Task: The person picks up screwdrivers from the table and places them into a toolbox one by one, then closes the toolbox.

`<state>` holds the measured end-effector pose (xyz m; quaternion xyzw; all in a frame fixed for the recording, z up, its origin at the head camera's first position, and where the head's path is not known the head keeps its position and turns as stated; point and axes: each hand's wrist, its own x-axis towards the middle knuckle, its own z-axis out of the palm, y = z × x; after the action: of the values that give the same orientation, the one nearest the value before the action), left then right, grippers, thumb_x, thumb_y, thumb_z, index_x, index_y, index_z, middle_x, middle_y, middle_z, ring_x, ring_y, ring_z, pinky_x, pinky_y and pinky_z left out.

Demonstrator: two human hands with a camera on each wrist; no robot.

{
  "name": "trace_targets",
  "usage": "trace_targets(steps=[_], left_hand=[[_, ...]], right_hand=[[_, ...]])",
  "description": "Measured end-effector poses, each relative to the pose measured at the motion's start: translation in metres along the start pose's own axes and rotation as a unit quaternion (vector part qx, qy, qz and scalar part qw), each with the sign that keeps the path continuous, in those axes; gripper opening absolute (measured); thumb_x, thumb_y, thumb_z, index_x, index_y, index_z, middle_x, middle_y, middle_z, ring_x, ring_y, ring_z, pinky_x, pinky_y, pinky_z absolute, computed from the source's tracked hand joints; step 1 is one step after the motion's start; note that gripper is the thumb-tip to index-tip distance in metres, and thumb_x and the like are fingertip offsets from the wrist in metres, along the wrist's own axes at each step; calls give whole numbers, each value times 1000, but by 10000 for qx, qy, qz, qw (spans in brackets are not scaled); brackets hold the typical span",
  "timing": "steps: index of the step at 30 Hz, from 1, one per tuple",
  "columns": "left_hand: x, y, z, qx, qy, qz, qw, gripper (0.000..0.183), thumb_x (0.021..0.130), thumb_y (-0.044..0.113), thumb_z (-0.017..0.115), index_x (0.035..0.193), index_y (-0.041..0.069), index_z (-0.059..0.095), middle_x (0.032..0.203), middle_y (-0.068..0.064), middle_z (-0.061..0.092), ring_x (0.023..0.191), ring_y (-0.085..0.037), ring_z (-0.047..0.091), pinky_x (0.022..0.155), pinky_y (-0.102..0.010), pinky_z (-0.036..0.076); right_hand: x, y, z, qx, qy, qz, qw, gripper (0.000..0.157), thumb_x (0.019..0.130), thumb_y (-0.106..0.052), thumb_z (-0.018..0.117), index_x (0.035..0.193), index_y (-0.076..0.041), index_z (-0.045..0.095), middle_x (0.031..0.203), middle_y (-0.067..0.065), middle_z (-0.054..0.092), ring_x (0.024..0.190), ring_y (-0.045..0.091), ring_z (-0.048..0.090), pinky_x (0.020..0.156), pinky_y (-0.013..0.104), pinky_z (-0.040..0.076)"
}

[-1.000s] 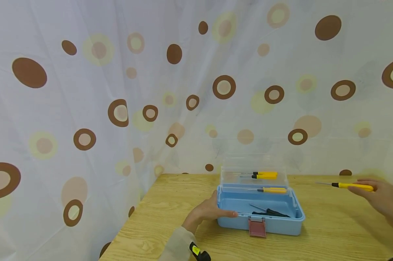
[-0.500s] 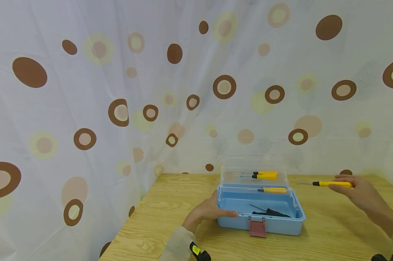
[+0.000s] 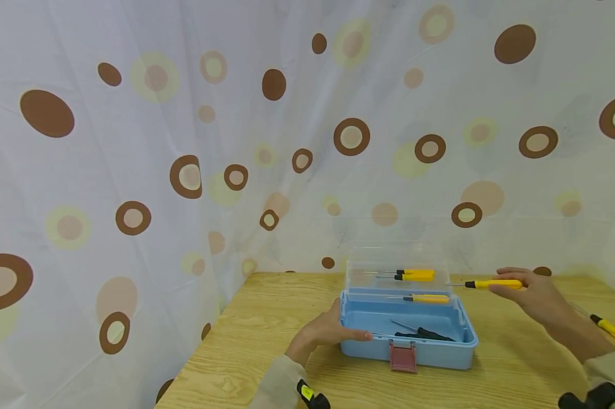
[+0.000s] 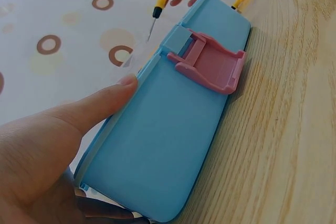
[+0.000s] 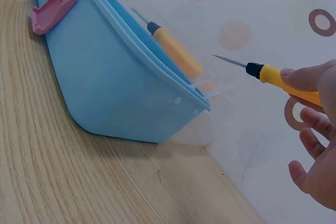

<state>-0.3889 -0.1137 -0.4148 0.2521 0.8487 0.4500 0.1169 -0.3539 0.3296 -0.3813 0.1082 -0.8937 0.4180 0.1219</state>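
Note:
A light-blue toolbox (image 3: 440, 357) stands on the table, its clear lid (image 3: 355, 279) tipped back and its pink latch (image 3: 403, 359) hanging down in front. My left hand (image 3: 323, 330) grips the box's left front corner, thumb along the rim (image 4: 119, 97). To the right of the lid, my right hand (image 3: 537, 295) pinches a yellow-and-black screwdriver (image 3: 493, 284) by its handle, the thin shaft pointing left towards the lid. Several yellow screwdrivers (image 3: 417, 277) lie in the lid. Black-handled screwdrivers (image 3: 432, 334) lie inside the box, partly hidden by its front wall.
Another yellow screwdriver (image 3: 614, 332) lies on the wooden table (image 3: 522, 363) at the far right, beside my right forearm. A white curtain (image 3: 287, 113) with brown and yellow circles hangs close behind the table and along its left side.
My right hand has moved left with the screwdriver, towards the toolbox lid. The screwdriver at the far right has come into view. My left hand and the box have stayed put.

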Motion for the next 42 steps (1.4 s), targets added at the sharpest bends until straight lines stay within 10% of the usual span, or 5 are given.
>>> trace_targets(steps=[13, 42], left_hand=[[-1, 2, 1, -97, -109, 208, 9997, 116, 86, 41, 84, 166, 15, 4, 161, -12, 31, 139, -35, 42, 109, -53, 38], [3, 0, 1, -85, -13, 311, 9995, 115, 85, 36, 86, 166, 20, 6, 159, -11, 36, 135, -34, 47, 106, -49, 40]], right_hand=[[13, -15, 33, 159, 5, 204, 9997, 69, 105, -40, 64, 140, 18, 49, 153, 38, 33, 137, 64, 25, 98, 77, 32], [43, -35, 86, 268, 18, 658, 9975, 61, 99, -39, 71, 132, 11, 60, 156, 41, 12, 137, 69, 11, 104, 80, 20]])
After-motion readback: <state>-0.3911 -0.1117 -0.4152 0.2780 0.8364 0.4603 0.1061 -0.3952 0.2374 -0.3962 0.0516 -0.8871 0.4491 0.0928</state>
